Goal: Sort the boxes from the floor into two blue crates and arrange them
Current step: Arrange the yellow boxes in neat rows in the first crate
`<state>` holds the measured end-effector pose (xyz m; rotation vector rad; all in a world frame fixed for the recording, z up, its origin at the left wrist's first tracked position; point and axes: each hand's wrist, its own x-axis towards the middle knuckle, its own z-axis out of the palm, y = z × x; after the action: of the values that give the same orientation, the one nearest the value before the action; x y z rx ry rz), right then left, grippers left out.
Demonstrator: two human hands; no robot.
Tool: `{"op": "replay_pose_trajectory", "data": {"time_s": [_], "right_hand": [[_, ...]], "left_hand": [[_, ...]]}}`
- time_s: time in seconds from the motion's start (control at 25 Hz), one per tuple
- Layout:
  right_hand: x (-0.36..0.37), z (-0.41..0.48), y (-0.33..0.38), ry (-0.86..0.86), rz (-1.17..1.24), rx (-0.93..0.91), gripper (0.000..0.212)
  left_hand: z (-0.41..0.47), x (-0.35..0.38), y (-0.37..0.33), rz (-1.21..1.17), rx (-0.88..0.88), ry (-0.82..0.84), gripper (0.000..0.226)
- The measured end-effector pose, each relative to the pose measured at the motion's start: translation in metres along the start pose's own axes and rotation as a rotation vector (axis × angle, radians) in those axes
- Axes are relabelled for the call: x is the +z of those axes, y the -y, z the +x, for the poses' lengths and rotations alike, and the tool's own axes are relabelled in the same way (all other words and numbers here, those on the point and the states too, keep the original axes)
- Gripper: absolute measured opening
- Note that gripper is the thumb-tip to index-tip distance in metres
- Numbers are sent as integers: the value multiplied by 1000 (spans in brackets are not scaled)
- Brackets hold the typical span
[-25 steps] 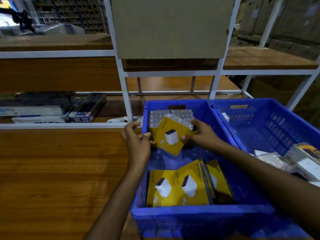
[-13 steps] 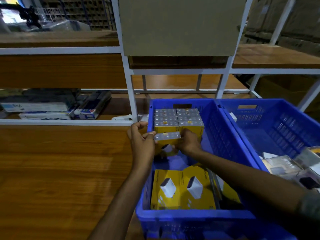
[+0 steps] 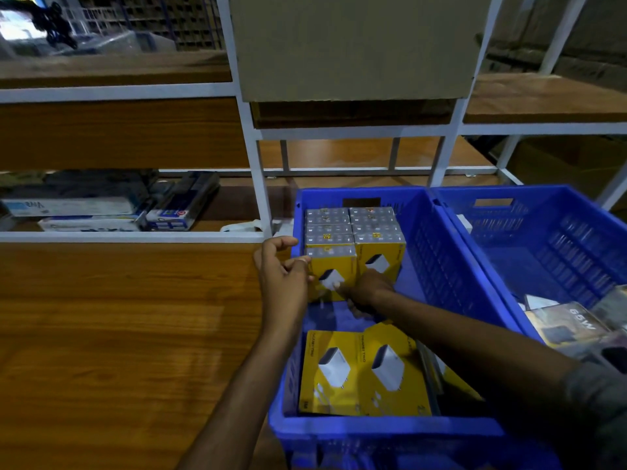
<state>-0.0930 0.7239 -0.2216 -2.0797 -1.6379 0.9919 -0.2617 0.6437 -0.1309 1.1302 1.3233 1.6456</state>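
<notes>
Two blue crates stand side by side: the left crate (image 3: pixel 451 276) and the right crate (image 3: pixel 556 239). In the left crate, yellow boxes picturing a white charger stand upright in two rows (image 3: pixel 376 225) at the far end. My left hand (image 3: pixel 285 273) and my right hand (image 3: pixel 368 288) both hold the front yellow box (image 3: pixel 334 271) of the left row, upright against the ones behind it. Two more yellow boxes (image 3: pixel 359 371) lie flat at the crate's near end. Grey boxes (image 3: pixel 570 325), one marked 65W, lie in the right crate.
The crates rest at the right end of a wooden shelf board (image 3: pixel 118 334). A white metal rack (image 3: pixel 258 184) stands behind, with flat packages (image 3: pixel 101 212) on its low left shelf and a big cardboard box (image 3: pixel 353 45) above the crates.
The yellow box, held tilted above the crate a second ago, has been turned upright and lowered against the front of the left row. Both hands followed it down.
</notes>
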Motion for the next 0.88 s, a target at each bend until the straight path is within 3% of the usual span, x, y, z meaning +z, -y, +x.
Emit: {"op": "replay_pose_trajectory", "data": {"time_s": [0.08, 0.32, 0.6, 0.76, 0.88], "right_hand": [[6, 5, 4, -45, 37, 8, 60], [23, 5, 40, 47, 31, -45, 36], [0, 14, 19, 97, -294, -4, 32], [7, 18, 13, 46, -83, 19, 38], [15, 16, 19, 122, -136, -54, 24]], "left_hand": [[0, 0, -1, 6, -4, 15, 26], [1, 0, -1, 14, 7, 36, 28], [5, -1, 9, 91, 41, 78, 28], [4, -1, 11, 116, 62, 89, 32], [4, -1, 11, 122, 77, 94, 33]]}}
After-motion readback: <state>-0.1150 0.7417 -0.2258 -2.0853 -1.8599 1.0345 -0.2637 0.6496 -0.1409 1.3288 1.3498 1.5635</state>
